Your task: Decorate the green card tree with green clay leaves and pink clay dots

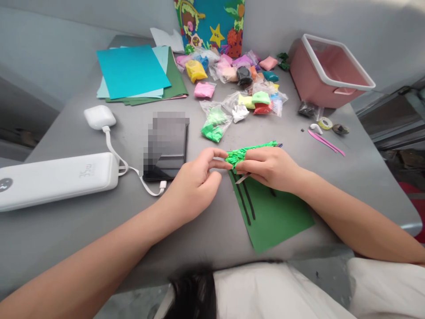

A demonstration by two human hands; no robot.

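A dark green paper sheet (275, 217) lies on the grey table (66, 230) in front of me, with thin black clay strips (247, 201) on it and a mass of bright green clay bits (249, 151) along its upper edge. My left hand (195, 181) pinches at the left end of the green clay, fingers closed. My right hand (270, 167) rests on the sheet, fingers closed around a small pale tool whose tip shows at its left, touching the clay.
Bags of coloured clay (232, 84) lie behind the sheet. A pink tub (328, 73) stands at the back right. A pink modelling tool (327, 142) lies to the right. A phone (166, 148), a white power bank (56, 179), an earbud case (98, 117) and stacked coloured paper (136, 73) sit to the left.
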